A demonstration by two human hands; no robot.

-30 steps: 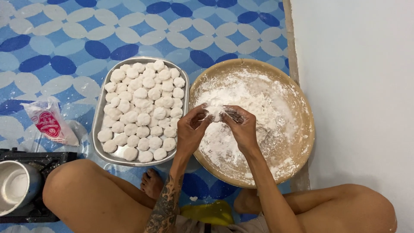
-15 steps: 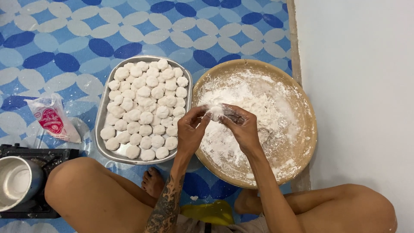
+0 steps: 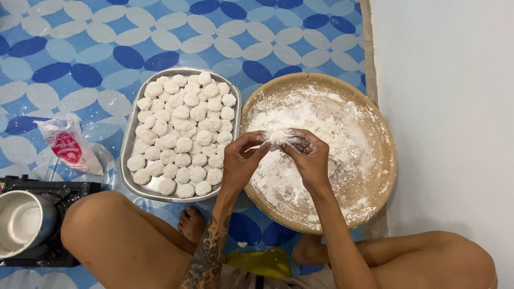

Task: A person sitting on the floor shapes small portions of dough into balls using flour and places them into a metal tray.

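Both hands meet over the round wooden tray (image 3: 383, 176), which is covered in white flour. My left hand (image 3: 242, 160) and my right hand (image 3: 308, 155) pinch a small white dough piece (image 3: 277, 138) between their floury fingertips, just above the tray's left half. To the left lies a rectangular metal tray (image 3: 129, 140) filled with several round white dough balls (image 3: 182, 131) in rows.
A plastic bag (image 3: 68, 144) with a red mark lies on the blue patterned mat left of the metal tray. A metal pot (image 3: 21, 222) sits on a black stove at the lower left. My bare knees frame the bottom. A white wall stands at the right.
Both hands stay over the floured tray, working the dough piece between the fingertips. The fingers have shifted slightly around it.
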